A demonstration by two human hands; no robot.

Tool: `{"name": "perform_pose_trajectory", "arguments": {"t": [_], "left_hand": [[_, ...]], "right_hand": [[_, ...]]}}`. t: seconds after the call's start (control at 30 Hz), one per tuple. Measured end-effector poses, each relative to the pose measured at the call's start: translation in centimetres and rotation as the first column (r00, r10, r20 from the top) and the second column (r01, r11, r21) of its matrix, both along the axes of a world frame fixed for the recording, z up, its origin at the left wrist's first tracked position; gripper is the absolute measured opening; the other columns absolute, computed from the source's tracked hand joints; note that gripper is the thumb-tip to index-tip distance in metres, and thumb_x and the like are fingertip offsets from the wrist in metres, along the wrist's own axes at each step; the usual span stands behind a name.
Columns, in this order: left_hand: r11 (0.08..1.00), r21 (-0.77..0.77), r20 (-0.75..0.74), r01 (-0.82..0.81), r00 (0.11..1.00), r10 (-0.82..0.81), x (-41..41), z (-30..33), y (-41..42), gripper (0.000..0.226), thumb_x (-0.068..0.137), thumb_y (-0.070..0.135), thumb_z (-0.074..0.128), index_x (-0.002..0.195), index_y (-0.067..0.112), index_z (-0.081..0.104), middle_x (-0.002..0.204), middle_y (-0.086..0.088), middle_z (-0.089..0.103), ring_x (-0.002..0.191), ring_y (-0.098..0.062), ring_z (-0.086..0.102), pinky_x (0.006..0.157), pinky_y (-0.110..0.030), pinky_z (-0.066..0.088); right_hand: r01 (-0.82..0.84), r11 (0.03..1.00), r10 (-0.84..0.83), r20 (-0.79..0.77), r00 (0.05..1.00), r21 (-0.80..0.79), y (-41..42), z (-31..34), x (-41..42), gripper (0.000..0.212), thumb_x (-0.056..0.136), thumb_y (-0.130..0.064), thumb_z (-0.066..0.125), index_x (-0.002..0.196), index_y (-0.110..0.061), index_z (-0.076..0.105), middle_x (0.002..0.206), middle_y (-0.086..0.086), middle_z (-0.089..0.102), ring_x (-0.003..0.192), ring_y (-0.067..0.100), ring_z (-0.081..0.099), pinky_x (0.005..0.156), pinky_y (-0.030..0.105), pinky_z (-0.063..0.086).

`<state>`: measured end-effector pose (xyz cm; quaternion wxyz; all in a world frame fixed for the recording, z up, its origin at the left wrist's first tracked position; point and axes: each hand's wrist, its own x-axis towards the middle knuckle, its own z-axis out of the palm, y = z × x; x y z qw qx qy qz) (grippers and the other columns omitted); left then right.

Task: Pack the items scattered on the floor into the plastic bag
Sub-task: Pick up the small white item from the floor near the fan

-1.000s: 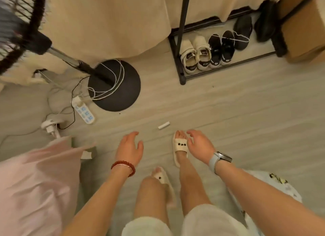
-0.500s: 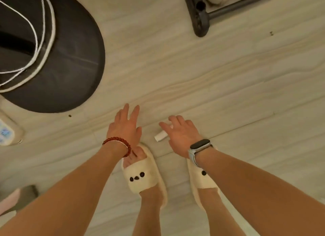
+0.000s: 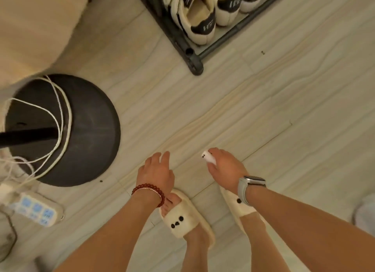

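Observation:
A small white tube is gripped in my right hand, just above the pale wood floor in front of my slippered feet. Only the tube's upper end with a small dark label shows past the fingers. My left hand, with a red bead bracelet at the wrist, hovers to the left of it, fingers slightly apart and holding nothing. A pale edge at the far right may be the plastic bag; I cannot tell.
A black round fan base with white cords draped on it sits at the left. A white power strip lies lower left. A black shoe rack with cream sneakers stands ahead. Beige fabric hangs at the upper left.
My right hand reached the white tube on the floor, closed on it and lifted it. The view tilted down and moved closer, and my left hand stayed empty.

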<state>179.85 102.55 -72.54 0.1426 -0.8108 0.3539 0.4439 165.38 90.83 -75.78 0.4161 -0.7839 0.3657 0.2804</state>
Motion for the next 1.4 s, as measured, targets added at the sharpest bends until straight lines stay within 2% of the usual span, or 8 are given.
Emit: {"name": "perform_pose_trajectory", "arguments": {"t": [0.23, 0.53, 0.63, 0.73, 0.83, 0.97, 1.13, 1.4], "left_hand": [[0.951, -0.253, 0.007, 0.18, 0.983, -0.184, -4.0, 17.3, -11.2, 0.047, 0.094, 0.026, 0.035, 0.139, 0.02, 0.024, 0.143, -0.003, 0.032, 0.128, -0.021, 0.033, 0.104, -0.036, 0.031], [0.779, -0.48, -0.038, 0.403, 0.878, -0.478, -17.2, 39.0, -19.6, 0.042, 0.093, 0.025, 0.038, 0.135, 0.022, 0.034, 0.136, 0.001, 0.041, 0.124, -0.016, 0.038, 0.101, -0.032, 0.032], [0.752, -0.477, -0.073, 0.455, 0.832, -0.55, -22.1, 43.3, -20.7, 0.041, 0.092, 0.024, 0.039, 0.134, 0.02, 0.036, 0.135, -0.001, 0.043, 0.121, -0.019, 0.042, 0.098, -0.034, 0.037], [0.705, -0.516, -0.071, 0.487, 0.796, -0.601, -27.8, 46.7, -22.7, 0.04, 0.092, 0.02, 0.042, 0.132, 0.015, 0.04, 0.134, -0.007, 0.044, 0.119, -0.025, 0.045, 0.096, -0.04, 0.041], [0.694, -0.505, -0.101, 0.513, 0.763, -0.638, -33.9, 48.1, -24.0, 0.039, 0.092, 0.015, 0.042, 0.13, 0.01, 0.042, 0.134, -0.012, 0.044, 0.119, -0.03, 0.045, 0.098, -0.043, 0.04], [0.669, -0.457, -0.167, 0.586, 0.682, -0.712, -41.7, 47.3, -24.5, 0.038, 0.091, 0.013, 0.043, 0.129, 0.008, 0.043, 0.134, -0.016, 0.044, 0.12, -0.033, 0.043, 0.098, -0.042, 0.039], [0.607, -0.418, -0.22, 0.676, 0.573, -0.79, -49.1, 45.3, -25.6, 0.036, 0.09, 0.01, 0.045, 0.126, 0.008, 0.047, 0.13, -0.016, 0.047, 0.115, -0.032, 0.048, 0.094, -0.037, 0.039], [0.385, -0.27, -0.271, 0.882, 0.314, -0.91, -55.4, 38.8, -31.9, 0.036, 0.089, 0.013, 0.047, 0.125, 0.012, 0.048, 0.129, -0.013, 0.049, 0.112, -0.029, 0.051, 0.091, -0.036, 0.043]], "right_hand": [[0.543, 0.837, -0.542, 0.03, 0.84, -0.069, -6.6, 18.0, -6.6, 0.028, 0.09, -0.023, 0.043, 0.117, -0.017, 0.047, 0.1, 0.004, 0.058, 0.092, 0.025, 0.056, 0.077, 0.034, 0.047], [0.998, 0.066, -0.986, 0.149, 0.068, -0.021, -6.0, 38.9, -20.5, 0.02, 0.088, -0.025, 0.049, 0.108, -0.026, 0.053, 0.081, -0.003, 0.061, 0.077, 0.024, 0.06, 0.075, 0.039, 0.05], [0.974, -0.227, -0.962, 0.151, -0.228, 0.02, -4.3, 42.7, -25.8, 0.013, 0.089, -0.016, 0.048, 0.101, -0.014, 0.053, 0.073, -0.001, 0.055, 0.065, 0.018, 0.053, 0.055, 0.023, 0.044], [0.891, -0.451, -0.883, 0.117, -0.455, 0.06, -3.2, 45.7, -31.7, 0.012, 0.089, -0.01, 0.045, 0.099, -0.009, 0.052, 0.077, 0.006, 0.054, 0.065, 0.019, 0.052, 0.066, 0.032, 0.046], [0.85, -0.523, -0.847, 0.072, -0.526, 0.06, -2.0, 47.8, -37.2, 0.023, 0.086, -0.006, 0.043, 0.107, -0.009, 0.052, 0.089, 0.01, 0.053, 0.081, 0.026, 0.054, 0.079, 0.043, 0.046], [0.808, -0.588, -0.807, 0.024, -0.59, 0.043, -0.4, 48.2, -43.8, 0.01, 0.085, -0.005, 0.043, 0.08, -0.01, 0.05, 0.076, 0.009, 0.052, 0.071, 0.027, 0.054, 0.066, 0.035, 0.043], [0.584, -0.807, -0.589, -0.053, -0.806, 0.081, -0.6, 46.8, -49.7, 0.016, 0.09, -0.016, 0.044, 0.096, -0.009, 0.057, 0.068, 0.002, 0.055, 0.048, 0.016, 0.048, 0.047, 0.025, 0.039], [0.199, -0.979, -0.204, -0.111, -0.973, 0.052, -3.1, 40.8, -54.5, 0.03, 0.085, -0.007, 0.042, 0.107, 0.01, 0.054, 0.075, 0.009, 0.048, 0.055, 0.017, 0.041, 0.053, 0.027, 0.034]]}}
